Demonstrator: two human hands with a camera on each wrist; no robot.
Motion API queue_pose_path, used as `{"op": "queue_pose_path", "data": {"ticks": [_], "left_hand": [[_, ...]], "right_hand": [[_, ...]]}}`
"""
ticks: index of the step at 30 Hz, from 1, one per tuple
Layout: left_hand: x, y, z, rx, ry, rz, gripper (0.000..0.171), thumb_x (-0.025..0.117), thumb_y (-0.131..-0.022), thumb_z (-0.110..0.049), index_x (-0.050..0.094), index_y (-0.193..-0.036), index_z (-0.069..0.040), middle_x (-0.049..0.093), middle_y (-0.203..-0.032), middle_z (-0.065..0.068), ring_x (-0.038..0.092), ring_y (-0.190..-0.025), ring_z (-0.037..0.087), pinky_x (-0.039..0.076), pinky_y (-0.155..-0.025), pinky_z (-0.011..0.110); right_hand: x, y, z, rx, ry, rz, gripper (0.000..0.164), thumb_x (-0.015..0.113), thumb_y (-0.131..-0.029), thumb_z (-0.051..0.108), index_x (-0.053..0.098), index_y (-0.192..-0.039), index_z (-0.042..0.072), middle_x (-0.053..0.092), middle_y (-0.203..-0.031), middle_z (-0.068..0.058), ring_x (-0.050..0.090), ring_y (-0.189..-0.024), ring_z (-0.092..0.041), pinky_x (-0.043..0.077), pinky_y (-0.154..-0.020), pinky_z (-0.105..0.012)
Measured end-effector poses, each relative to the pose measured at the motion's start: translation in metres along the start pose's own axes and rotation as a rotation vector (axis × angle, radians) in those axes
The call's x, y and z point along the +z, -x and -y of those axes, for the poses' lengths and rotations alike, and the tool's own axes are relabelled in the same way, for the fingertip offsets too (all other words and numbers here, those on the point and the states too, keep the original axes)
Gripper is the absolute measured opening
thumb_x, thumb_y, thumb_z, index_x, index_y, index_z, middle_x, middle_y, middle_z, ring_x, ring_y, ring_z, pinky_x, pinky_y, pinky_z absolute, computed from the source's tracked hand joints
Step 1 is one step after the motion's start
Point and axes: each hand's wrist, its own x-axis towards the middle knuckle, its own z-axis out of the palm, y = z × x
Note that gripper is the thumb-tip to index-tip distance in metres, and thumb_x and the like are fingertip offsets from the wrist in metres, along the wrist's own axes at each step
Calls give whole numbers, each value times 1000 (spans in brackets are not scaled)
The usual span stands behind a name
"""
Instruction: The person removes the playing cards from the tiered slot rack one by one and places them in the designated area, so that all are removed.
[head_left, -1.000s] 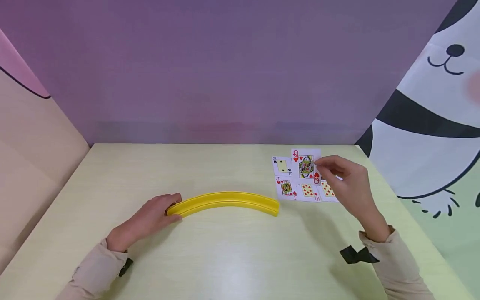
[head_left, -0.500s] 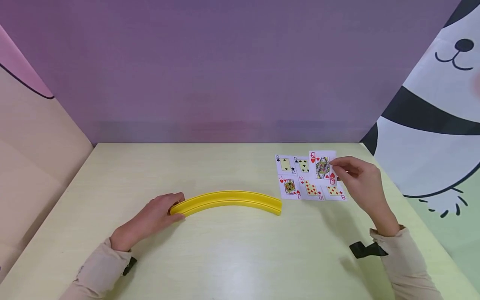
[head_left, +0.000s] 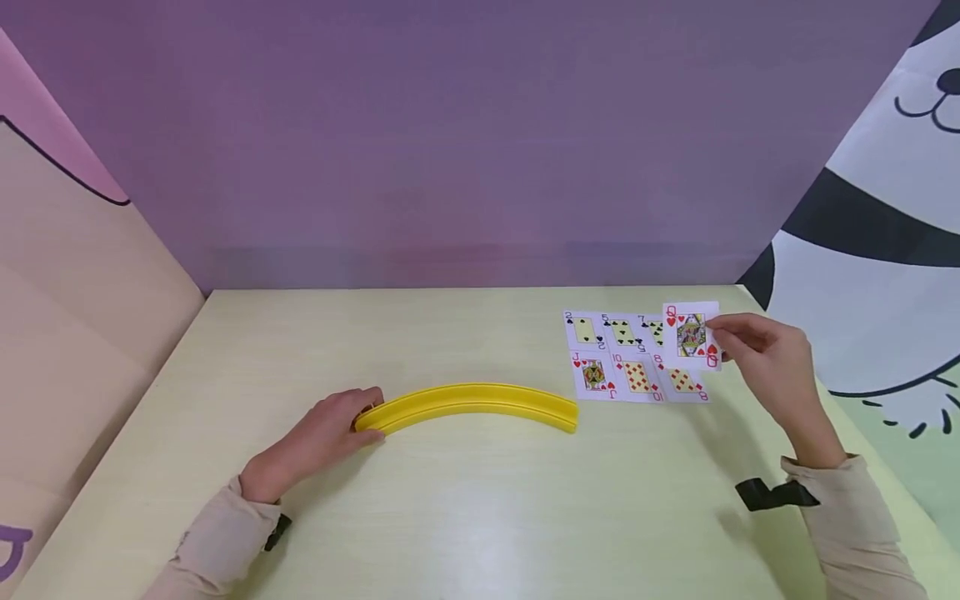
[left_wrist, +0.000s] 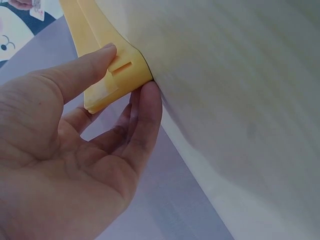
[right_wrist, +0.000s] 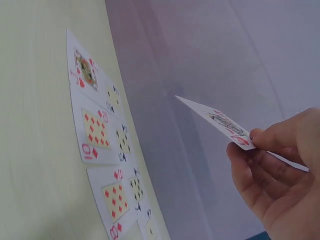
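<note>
In the head view my right hand (head_left: 772,367) pinches a queen of hearts (head_left: 691,336) by its right edge, above the right end of the laid-out cards. The right wrist view has this queen (right_wrist: 220,122) tilted between thumb and fingers, apart from the table. Under it lie two rows of face-up cards, among them a jack of hearts (head_left: 593,376), ten of diamonds (head_left: 637,377) and eight of diamonds (head_left: 681,382). The queen partly covers the seven (head_left: 652,332). My left hand (head_left: 318,437) grips the left end of a curved yellow card holder (head_left: 472,398), thumb on its near side.
The pale table (head_left: 465,500) ends at a purple wall (head_left: 480,167) close behind the cards. A cartoon-printed panel (head_left: 862,317) stands on the right, and a beige one (head_left: 90,317) on the left.
My right hand has carried the queen rightward along the top row, uncovering the five and part of the seven. The left hand stays on the card holder; the head view has shifted slightly left.
</note>
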Motion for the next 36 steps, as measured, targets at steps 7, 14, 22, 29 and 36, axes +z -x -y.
{"op": "queue_pose_path", "data": {"ticks": [7,14,22,29,36], "left_hand": [[-3,-1,-3,-5,9,2,24,79,-85,-11,57,-95,-13,50,-76,-4,47,-71,13,40,-64,27],[-6,-3,-4,11,4,0,25,79,-85,-10,56,-93,-12,49,-74,-4,46,-69,13,39,-63,26],[-4,0,-4,4,16,9,25,79,-86,-9,55,-94,-12,48,-75,-4,46,-71,14,40,-65,27],[-4,0,-6,-10,15,14,24,79,-86,-11,57,-95,-13,50,-76,-4,47,-72,14,40,-66,28],[-4,0,-5,-11,9,10,24,79,-86,-11,56,-94,-13,49,-75,-4,47,-71,14,40,-65,28]], "right_hand": [[-6,-5,-20,136,46,25,33,51,-102,26,69,-115,1,62,-113,-4,50,-91,-14,42,-65,-15],[-9,-9,-39,198,100,58,32,50,-102,22,64,-118,-2,58,-121,-18,49,-92,-18,42,-64,-10],[-9,-6,-62,206,105,85,33,59,-100,21,64,-126,0,59,-118,-17,50,-86,-6,44,-64,-10],[-12,-5,-81,225,105,116,35,61,-99,19,62,-129,0,62,-115,-14,49,-88,2,45,-65,-11],[-11,-5,-103,202,146,190,34,64,-98,17,64,-126,-2,69,-110,-16,48,-80,13,46,-64,-13]]}}
